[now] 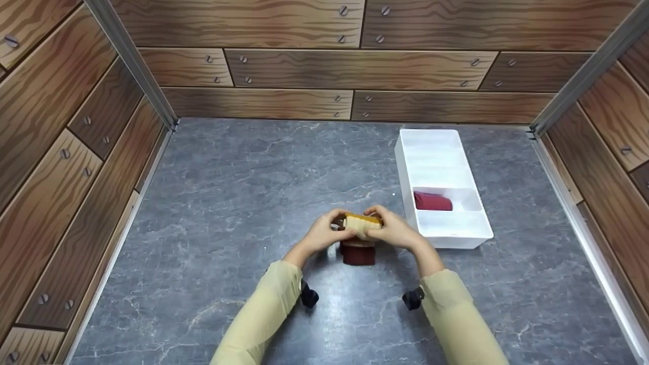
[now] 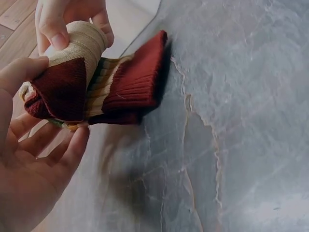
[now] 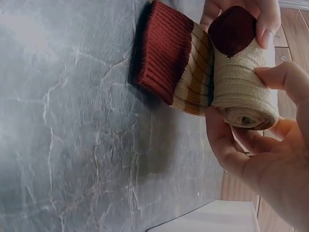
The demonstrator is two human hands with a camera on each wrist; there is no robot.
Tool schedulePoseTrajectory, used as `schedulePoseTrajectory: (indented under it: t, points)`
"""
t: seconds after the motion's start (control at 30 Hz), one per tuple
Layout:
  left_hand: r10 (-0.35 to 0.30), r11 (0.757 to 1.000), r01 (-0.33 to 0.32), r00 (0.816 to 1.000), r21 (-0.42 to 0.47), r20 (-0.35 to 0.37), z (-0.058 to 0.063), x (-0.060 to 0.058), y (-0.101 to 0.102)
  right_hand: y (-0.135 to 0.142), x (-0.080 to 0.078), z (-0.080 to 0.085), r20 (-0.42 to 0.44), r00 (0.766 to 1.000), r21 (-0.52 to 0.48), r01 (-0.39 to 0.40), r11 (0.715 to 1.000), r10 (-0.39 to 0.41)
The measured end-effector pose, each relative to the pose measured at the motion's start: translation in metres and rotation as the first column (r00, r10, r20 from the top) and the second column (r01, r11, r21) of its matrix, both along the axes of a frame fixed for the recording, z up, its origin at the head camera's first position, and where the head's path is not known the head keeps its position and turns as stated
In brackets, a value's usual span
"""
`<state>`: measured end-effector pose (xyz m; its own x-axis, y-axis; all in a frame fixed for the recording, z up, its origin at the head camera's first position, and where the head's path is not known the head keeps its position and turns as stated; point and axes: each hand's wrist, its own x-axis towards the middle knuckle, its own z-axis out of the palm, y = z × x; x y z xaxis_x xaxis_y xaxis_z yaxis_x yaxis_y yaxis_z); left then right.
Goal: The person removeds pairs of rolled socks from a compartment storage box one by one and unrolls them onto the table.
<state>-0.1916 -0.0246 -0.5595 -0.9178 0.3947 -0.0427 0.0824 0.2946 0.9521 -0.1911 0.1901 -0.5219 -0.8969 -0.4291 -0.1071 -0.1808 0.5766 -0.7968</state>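
The left hand (image 1: 322,233) and right hand (image 1: 399,232) clamp thumbs and fingers on opposite ends of a partly rolled striped sock (image 1: 361,224), its maroon ribbed cuff (image 1: 359,256) left unrolled, over the gray marbled tabletop (image 1: 253,172). Just to the right, a white divided box (image 1: 433,144) holds a maroon fabric roll (image 1: 432,202).

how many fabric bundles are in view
2: one striped sock bundle held between the left hand and right hand, one dark red bundle inside the white divided box.
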Motion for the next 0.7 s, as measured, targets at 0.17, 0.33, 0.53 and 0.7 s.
schedulePoseTrajectory:
  t: [0.17, 0.33, 0.53, 0.7]
  points:
    - [0.016, 1.0, -0.017, 1.0, -0.011, -0.023, -0.006, -0.008, 0.003, 0.001, -0.01, -0.007, -0.003, 1.0, -0.002, 0.006, 1.0, -0.006]
    - [0.038, 0.999, -0.038, 0.998, -0.014, -0.043, -0.012, -0.015, 0.006, -0.002, -0.016, -0.012, -0.008, 0.999, -0.011, 0.031, 0.999, -0.031]
    - [0.066, 0.997, -0.064, 0.997, 0.04, -0.035, -0.017, -0.021, 0.009, -0.004, -0.021, -0.014, -0.019, 0.998, 0.002, 0.055, 0.998, -0.055]
    - [0.127, 0.973, -0.114, 0.991, 0.201, -0.051, -0.011, -0.015, 0.008, -0.004, -0.026, -0.016, -0.073, 0.996, 0.033, 0.053, 0.998, -0.051]
